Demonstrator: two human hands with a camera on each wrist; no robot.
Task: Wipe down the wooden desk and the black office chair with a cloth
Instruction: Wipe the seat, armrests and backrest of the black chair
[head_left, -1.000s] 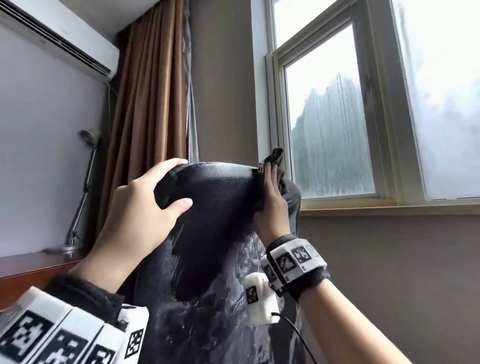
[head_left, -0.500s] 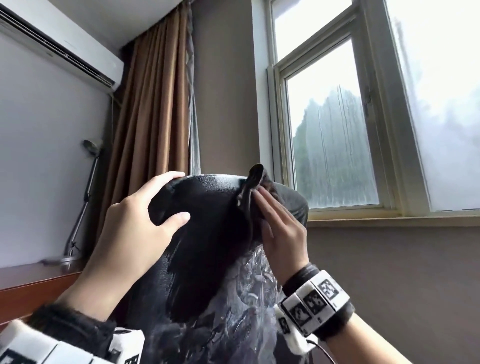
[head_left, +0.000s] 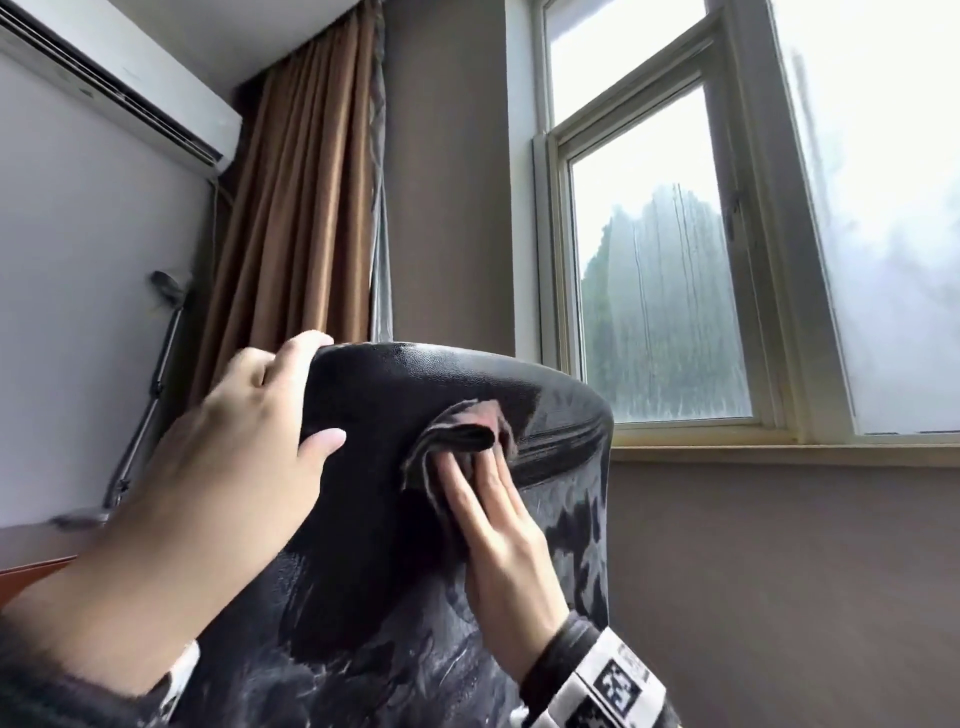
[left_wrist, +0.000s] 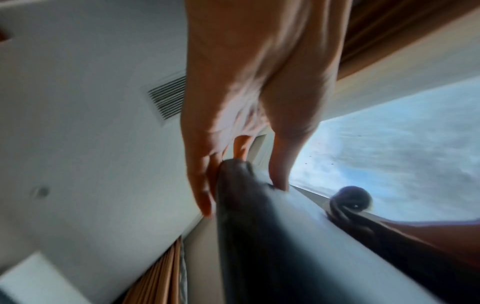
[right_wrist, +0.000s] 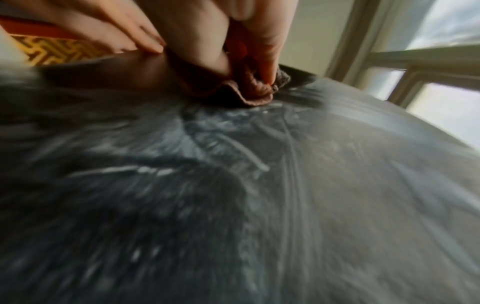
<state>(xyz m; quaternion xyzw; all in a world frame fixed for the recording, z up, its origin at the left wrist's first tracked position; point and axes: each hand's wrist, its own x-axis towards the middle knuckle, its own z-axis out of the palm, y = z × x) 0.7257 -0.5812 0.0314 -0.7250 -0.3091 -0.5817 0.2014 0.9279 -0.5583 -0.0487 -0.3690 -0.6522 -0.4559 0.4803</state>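
Observation:
The black office chair (head_left: 441, 384) fills the lower middle of the head view, its backrest seen from close up with whitish streaks lower down. My left hand (head_left: 283, 395) grips the backrest's top left corner, fingers curled over the top edge and thumb on the near face; the left wrist view shows this hand (left_wrist: 246, 123) astride the chair's edge (left_wrist: 259, 236). My right hand (head_left: 488, 499) presses a dark, pink-tinged cloth (head_left: 457, 436) against the backrest just below the top seam. In the right wrist view the cloth (right_wrist: 249, 92) is bunched between my right hand's digits (right_wrist: 241, 51).
A strip of the wooden desk (head_left: 31, 571) shows at the lower left, with a metal desk lamp (head_left: 156, 389) standing on it. Brown curtains (head_left: 301, 208) hang behind the chair. A window (head_left: 665, 291) and its sill (head_left: 779, 452) are at the right, and an air conditioner (head_left: 119, 88) is high on the left wall.
My right hand with the cloth has slid from the backrest's top right edge down and towards the middle. My left hand has kept its grip on the top left corner.

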